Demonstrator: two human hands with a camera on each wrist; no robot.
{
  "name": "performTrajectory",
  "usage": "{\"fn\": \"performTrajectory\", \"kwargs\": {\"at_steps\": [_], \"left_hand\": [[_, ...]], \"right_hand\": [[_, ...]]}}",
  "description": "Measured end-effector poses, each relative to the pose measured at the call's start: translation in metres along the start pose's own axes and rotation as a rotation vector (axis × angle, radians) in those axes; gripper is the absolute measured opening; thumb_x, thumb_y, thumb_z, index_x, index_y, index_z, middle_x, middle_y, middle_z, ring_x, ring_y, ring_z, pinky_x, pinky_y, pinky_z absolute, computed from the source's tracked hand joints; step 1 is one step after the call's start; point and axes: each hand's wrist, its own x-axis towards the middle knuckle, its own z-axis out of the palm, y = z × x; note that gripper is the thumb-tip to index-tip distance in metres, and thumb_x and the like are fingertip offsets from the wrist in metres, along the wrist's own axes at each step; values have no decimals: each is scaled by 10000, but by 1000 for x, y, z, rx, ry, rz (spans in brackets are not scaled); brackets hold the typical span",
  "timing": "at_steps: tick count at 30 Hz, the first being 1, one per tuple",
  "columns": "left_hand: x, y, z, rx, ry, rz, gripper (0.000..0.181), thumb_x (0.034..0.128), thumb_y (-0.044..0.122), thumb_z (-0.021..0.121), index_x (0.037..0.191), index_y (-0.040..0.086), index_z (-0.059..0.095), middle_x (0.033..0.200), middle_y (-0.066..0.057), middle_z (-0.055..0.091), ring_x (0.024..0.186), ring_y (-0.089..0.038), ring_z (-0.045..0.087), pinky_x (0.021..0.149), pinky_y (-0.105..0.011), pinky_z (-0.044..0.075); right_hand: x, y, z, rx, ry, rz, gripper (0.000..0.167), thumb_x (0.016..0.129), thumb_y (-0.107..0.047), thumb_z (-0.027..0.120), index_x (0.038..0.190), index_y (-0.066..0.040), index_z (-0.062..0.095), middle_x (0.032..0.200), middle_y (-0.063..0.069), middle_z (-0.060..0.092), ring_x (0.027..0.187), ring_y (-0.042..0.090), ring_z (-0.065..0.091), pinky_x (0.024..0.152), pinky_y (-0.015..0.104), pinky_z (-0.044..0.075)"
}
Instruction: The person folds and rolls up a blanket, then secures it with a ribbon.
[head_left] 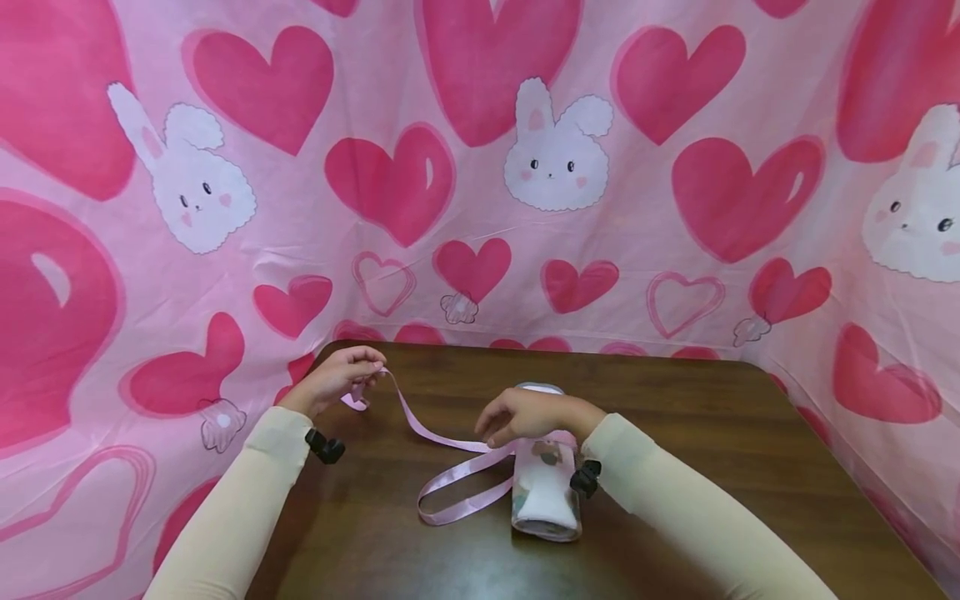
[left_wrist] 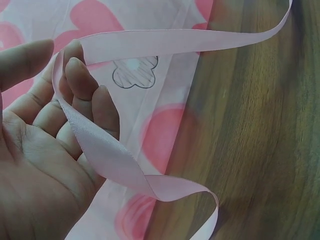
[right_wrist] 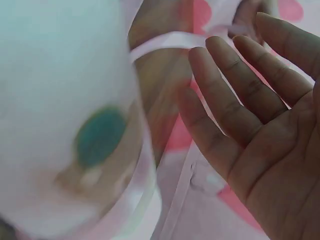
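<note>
A long pink satin ribbon (head_left: pixel 438 437) runs across the table from my left hand (head_left: pixel 347 377) towards a cylindrical container (head_left: pixel 546 487). In the left wrist view the ribbon (left_wrist: pixel 107 152) loops over the bent fingers (left_wrist: pixel 80 75) of the left hand, which hold it, and its loose end hangs twisted below. The container looks clear with white inside, brown and green patches and a pink band; whether it stands or lies I cannot tell. My right hand (head_left: pixel 517 415) hovers over its upper part, partly hiding it. In the right wrist view that hand's fingers (right_wrist: pixel 235 85) are loosely extended beside the container (right_wrist: pixel 65 100), holding nothing.
A dark brown wooden table (head_left: pixel 675 467) carries these things. Pink fabric (head_left: pixel 480 217) printed with hearts and rabbits hangs behind the table and along both sides. A loop of ribbon (head_left: pixel 450 512) lies left of the container. Small black devices (head_left: pixel 324 446) sit on both wrists.
</note>
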Motion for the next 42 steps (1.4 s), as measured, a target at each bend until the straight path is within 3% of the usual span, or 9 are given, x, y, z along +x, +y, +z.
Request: {"fn": "performTrajectory", "kwargs": {"at_steps": [6, 9, 13, 18, 21, 26, 32, 37, 42], "left_hand": [[-2, -1, -1, -11, 21, 18, 129, 971, 133, 598, 1063, 43, 606, 858, -74, 661, 719, -187, 600, 637, -453, 561], [-1, -2, -2, -18, 32, 13, 123, 973, 119, 592, 1060, 31, 597, 849, -76, 656, 710, -184, 598, 664, -512, 555], [0, -2, -3, -13, 51, 6, 135, 968, 133, 606, 1055, 30, 600, 840, -84, 638, 715, -186, 596, 701, -609, 516], [-1, 4, -4, 15, 38, 16, 172, 964, 152, 617, 1072, 19, 609, 836, -80, 629, 717, -207, 585, 698, -599, 522], [-3, 7, -7, 33, 39, 2, 203, 964, 159, 617, 1095, 6, 595, 865, -95, 640, 716, -212, 576, 709, -635, 502], [-2, 13, -8, 26, 40, -5, 212, 970, 162, 608, 1119, 14, 581, 865, -175, 577, 703, -211, 552, 691, -695, 463], [1, 15, -6, -20, 11, -5, 145, 987, 132, 573, 1100, 41, 580, 767, -132, 502, 614, -214, 506, 623, -663, 491], [3, 20, -9, -37, -5, -2, 174, 983, 163, 589, 1107, 43, 570, 728, -102, 454, 490, -221, 479, 624, -650, 497], [11, 31, -9, -19, 31, 21, 114, 981, 163, 594, 1057, 84, 626, 704, -85, 490, 527, -174, 485, 520, -478, 544]], "right_hand": [[-29, 24, -11, 57, 109, 18, 199, 899, -170, 711, 1098, -156, 714, 987, -64, 678, 925, 136, 627, 823, 304, 517], [-40, 39, -13, 99, 164, 31, 210, 904, -186, 706, 1112, -159, 715, 1005, -37, 677, 942, 186, 597, 828, 342, 515], [-54, 59, -16, 174, 249, 56, 261, 907, -201, 701, 1141, -87, 699, 1021, 15, 674, 948, 231, 588, 828, 381, 517], [-66, 88, -17, 300, 412, 95, 262, 911, -171, 690, 1119, -12, 680, 984, 106, 658, 872, 278, 588, 780, 462, 533], [-65, 105, -9, 369, 538, 165, 279, 909, -207, 699, 1111, -15, 681, 949, 130, 637, 835, 293, 559, 734, 454, 533], [-62, 131, 2, 502, 702, 348, 433, 884, -310, 727, 1212, -48, 623, 1032, 125, 614, 884, 286, 584, 771, 393, 541], [-64, 150, 12, 676, 678, 407, 643, 908, -365, 690, 1365, 15, 444, 1198, 193, 592, 965, 302, 641, 818, 447, 538], [-63, 159, 15, 760, 625, 396, 697, 923, -419, 654, 1370, 58, 412, 1162, 207, 619, 928, 313, 663, 790, 439, 548], [-63, 166, 16, 767, 560, 406, 686, 930, -449, 632, 1327, 83, 459, 1091, 184, 639, 874, 292, 670, 767, 421, 557]]}}
